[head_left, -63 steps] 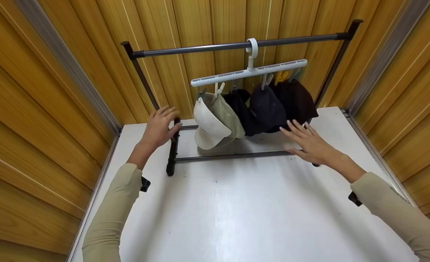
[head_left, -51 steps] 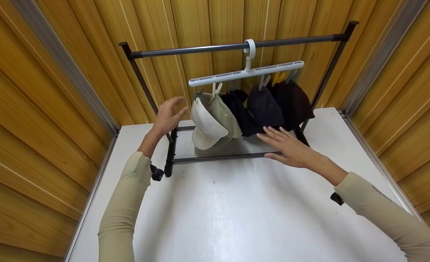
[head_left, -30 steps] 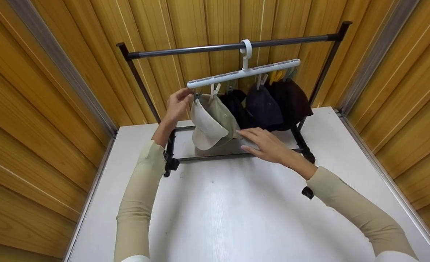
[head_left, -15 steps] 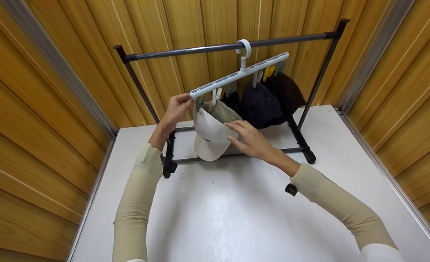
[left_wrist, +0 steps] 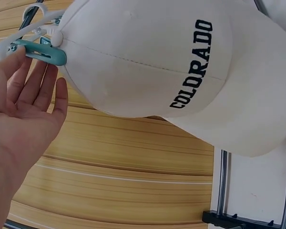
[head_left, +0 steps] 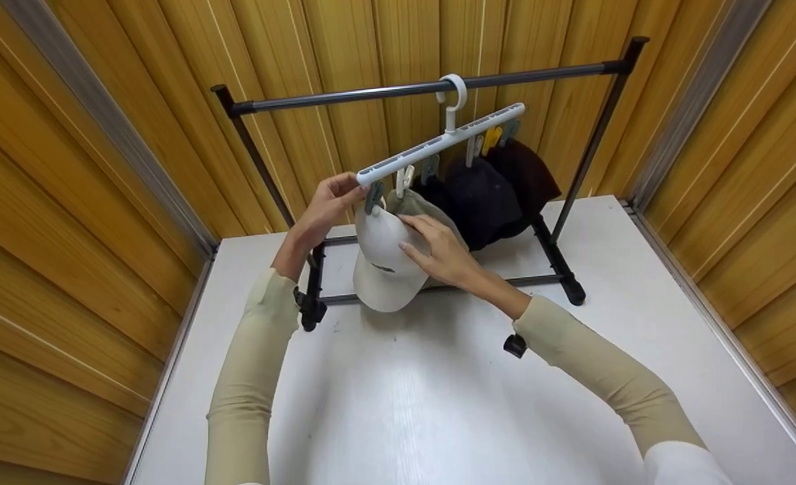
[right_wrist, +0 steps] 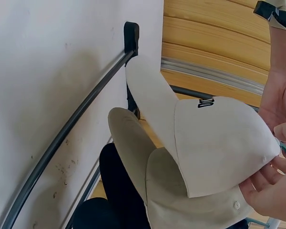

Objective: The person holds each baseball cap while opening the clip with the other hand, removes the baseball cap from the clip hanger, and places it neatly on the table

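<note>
A white baseball cap [head_left: 385, 286] with dark COLORADO lettering hangs by its back from a teal clip [left_wrist: 43, 51] at the left end of a white clip hanger [head_left: 431, 146]. My left hand [head_left: 330, 205] pinches this clip between thumb and fingers, just under the hanger's end. My right hand [head_left: 441, 252] holds the white cap's crown, with fingers at its edge beside the olive-beige cap [right_wrist: 195, 210] behind it. A cream clip [head_left: 404, 180] holds that second cap. The tips of the right fingers are partly hidden by the white cap in the right wrist view.
Dark caps [head_left: 482, 202] hang farther right, under grey clips and a yellow clip [head_left: 491, 140]. The hanger's hook [head_left: 453, 91] sits over the rail [head_left: 357, 96] of a black rack, which stands on a white tabletop [head_left: 398, 404]. Wood-panelled walls [head_left: 54, 242] close in around it.
My left hand has reached the hanger's left-end clip, and the hanger has swung with that end toward me. My right hand has moved left from the dark caps onto the white cap.
</note>
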